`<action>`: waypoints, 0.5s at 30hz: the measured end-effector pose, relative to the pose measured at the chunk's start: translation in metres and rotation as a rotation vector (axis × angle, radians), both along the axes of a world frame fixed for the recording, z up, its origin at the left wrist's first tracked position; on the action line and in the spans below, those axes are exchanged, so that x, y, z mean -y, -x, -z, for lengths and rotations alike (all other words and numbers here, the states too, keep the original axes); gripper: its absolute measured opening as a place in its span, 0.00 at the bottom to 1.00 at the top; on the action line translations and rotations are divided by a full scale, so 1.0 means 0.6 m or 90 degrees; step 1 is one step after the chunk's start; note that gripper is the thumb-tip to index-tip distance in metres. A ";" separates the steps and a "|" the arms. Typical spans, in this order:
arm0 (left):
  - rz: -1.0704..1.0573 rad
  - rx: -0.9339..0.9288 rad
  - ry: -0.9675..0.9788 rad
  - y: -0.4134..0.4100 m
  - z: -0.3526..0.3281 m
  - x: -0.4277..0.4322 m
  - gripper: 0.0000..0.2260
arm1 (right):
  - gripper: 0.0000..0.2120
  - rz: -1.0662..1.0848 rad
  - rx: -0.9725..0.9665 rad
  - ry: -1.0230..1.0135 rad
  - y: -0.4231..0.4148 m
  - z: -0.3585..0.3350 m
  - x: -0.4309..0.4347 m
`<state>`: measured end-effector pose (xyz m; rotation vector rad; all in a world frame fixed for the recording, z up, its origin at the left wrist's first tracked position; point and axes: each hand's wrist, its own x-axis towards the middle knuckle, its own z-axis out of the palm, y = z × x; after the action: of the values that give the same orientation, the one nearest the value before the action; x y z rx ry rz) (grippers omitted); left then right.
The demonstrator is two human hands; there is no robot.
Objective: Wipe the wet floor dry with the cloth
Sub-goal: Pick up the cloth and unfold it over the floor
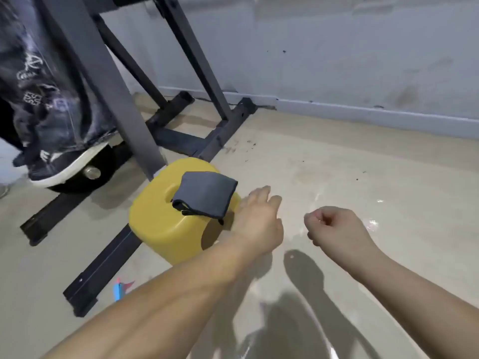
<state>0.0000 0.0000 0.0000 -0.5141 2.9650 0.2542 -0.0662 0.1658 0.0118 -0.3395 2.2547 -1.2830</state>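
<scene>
Nearest the camera, two bare forearms reach out over the pale beige floor (337, 156), which shines with a film of water below and to the right of the rounded yellow plastic stool (166, 224). The right hand (334, 226) hangs to the right of the stool, well apart from it, curled into a loose fist with nothing visible in it. The left hand (259, 216) is just beside the stool's right edge, fingers loosely bent and part open, empty.

The step in hand looks like fetching the cloth; no wiping has begun, judging by the glare on the floor. The folded dark grey cloth (207, 194) lies on top of the stool, overhanging its right edge, just up and left of the left hand's fingers and not yet touched. The next move calls for closing the fingers on the overhanging fold and lifting it clear of the stool.

Behind the stool stands a black metal frame (178, 141), a dark shoe with a white sole (62, 164) to its left, and beyond it a grey wall (337, 60).
</scene>
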 end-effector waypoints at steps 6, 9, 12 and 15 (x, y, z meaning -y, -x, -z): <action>-0.210 0.135 0.166 -0.035 0.057 0.209 0.39 | 0.14 -0.051 0.100 0.039 -0.023 0.069 0.110; -0.156 0.060 0.260 -0.054 0.079 0.249 0.27 | 0.11 -0.069 0.110 0.034 -0.028 0.089 0.113; -0.147 -0.106 0.253 -0.042 0.074 0.254 0.16 | 0.12 -0.042 0.157 0.044 -0.033 0.111 0.080; -0.133 -0.252 0.097 -0.025 0.048 0.192 0.14 | 0.16 0.001 0.210 0.058 -0.042 0.130 0.028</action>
<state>0.0151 -0.1151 -0.0289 -0.8900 3.3310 0.1652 -0.0408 0.1492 -0.0660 -0.1451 1.9252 -1.3372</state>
